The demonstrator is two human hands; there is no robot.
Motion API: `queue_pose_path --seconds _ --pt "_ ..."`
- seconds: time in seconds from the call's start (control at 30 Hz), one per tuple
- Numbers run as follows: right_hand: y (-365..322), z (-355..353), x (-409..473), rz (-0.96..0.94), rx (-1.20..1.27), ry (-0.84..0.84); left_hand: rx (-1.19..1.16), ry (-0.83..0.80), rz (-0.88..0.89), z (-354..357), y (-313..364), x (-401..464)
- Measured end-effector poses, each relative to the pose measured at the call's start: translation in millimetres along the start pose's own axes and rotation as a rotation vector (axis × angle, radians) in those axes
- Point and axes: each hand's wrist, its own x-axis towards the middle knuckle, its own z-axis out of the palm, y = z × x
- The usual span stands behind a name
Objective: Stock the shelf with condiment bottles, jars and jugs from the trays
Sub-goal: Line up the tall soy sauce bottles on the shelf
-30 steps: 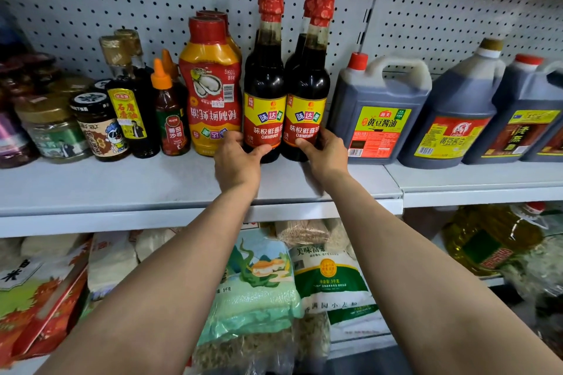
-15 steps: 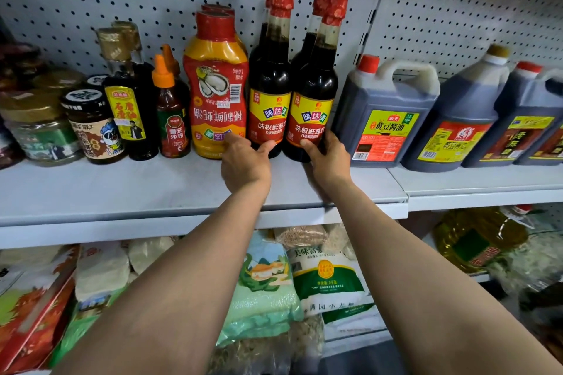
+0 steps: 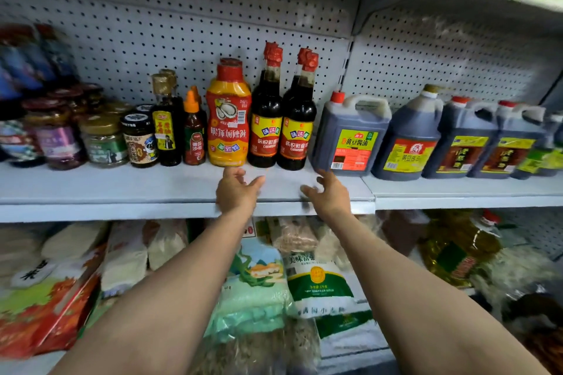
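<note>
Left hand [image 3: 236, 190] and right hand [image 3: 330, 195] loosely spread, holding nothing, hovering over shelf [image 3: 122, 189] edge, just before two soy sauce bottles [image 3: 281, 119]

Behind the goods a grey pegboard back panel [image 3: 213, 27] is seen. On the lower level, bags of grain [image 3: 320, 280] with green and white print are laid, with a pale green bag [image 3: 253, 292] just beside them. At the left a red box [image 3: 51, 307] with leaf pictures is placed, and white packets [image 3: 125, 256] are stacked near it.
</note>
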Motion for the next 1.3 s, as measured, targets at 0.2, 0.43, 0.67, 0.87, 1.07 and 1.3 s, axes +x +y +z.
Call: queue_pose_path --seconds 0.2,0.43,0.67,0.87,1.07,1.3 --pt "4.5 -23.5 -76.3 -0.185 -0.279 -0.139 0.175 0.002 0.059 -54.5 -29.2 -87.5" --pt "14.2 -28.9 -179.6 -0.349 -0.425 -0.301 0.559 0.066 -0.01 -125.6 -65.2 -193.8" --pt "11.7 10.1 -253.9 -0.395 -0.374 -0.473 0.63 0.118 -0.087 -207.1 -102.8 -248.8" --pt "-3.9 63.8 -284.6 -0.422 -0.363 -0.545 0.625 0.107 -0.107 -259.8 -141.4 -250.3" --pt "-27.7 153.5 -293.2 -0.379 -0.408 -0.624 0.593 0.05 -0.167 -312.4 -200.5 -210.0" --pt "-36.8 278.3 -308.3 -0.218 -0.457 -0.761 0.608 -0.06 -0.339 -384.5 -297.5 -156.4"
